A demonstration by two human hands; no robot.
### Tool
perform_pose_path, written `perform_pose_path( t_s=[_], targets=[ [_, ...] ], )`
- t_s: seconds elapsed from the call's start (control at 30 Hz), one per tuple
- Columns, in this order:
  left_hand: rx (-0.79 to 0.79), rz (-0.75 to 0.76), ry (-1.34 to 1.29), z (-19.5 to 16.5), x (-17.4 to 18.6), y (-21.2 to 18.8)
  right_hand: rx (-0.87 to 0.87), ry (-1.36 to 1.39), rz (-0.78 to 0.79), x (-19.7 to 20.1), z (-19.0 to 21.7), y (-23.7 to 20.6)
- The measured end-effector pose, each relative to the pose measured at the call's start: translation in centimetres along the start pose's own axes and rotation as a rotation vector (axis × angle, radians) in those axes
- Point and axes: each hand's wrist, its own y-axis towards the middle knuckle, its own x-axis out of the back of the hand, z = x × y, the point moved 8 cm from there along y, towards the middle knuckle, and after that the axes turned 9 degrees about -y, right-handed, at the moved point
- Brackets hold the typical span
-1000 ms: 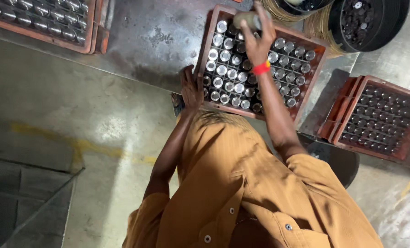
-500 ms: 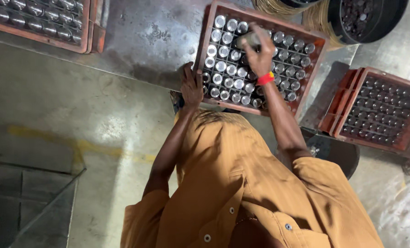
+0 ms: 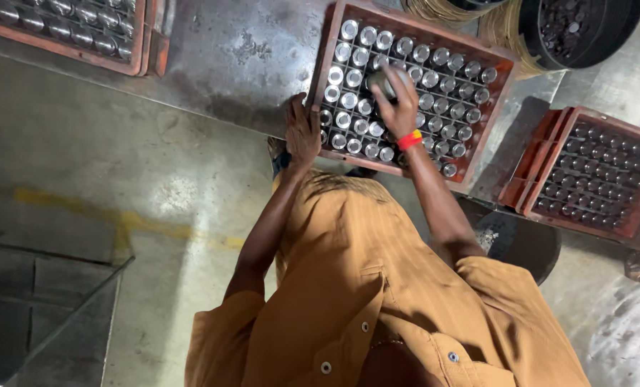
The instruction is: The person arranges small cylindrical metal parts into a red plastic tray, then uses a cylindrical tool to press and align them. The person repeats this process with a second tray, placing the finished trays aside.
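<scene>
A reddish-brown crate with a grid of cells holds several shiny metal cylinders standing upright. My right hand, with a red band at the wrist, is over the middle of the crate, shut on one grey metal cylinder that it holds just above the cells. My left hand rests flat on the crate's near left edge, fingers apart, holding nothing. My brown button shirt fills the lower part of the view.
The crate sits on a worn metal table. Another filled crate lies at the far left. A crate of dark parts stands to the right, a black round tub behind it, and a dark round bin below.
My right hand has come back from the crate's far edge to its middle, still gripping the cylinder. My left hand has stayed on the crate's edge.
</scene>
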Motion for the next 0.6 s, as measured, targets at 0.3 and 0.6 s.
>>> perform_pose_path(
  t_s=[0.3,0.6],
  targets=[
    [0.057,0.008,-0.005,-0.1,0.5,-0.2,-0.076,0.002,0.027,-3.5,1.0,4.4],
    [0.044,-0.025,0.012,-0.4,0.7,-0.1,0.182,0.226,0.12,-3.1,4.7,-2.6]
  ],
)
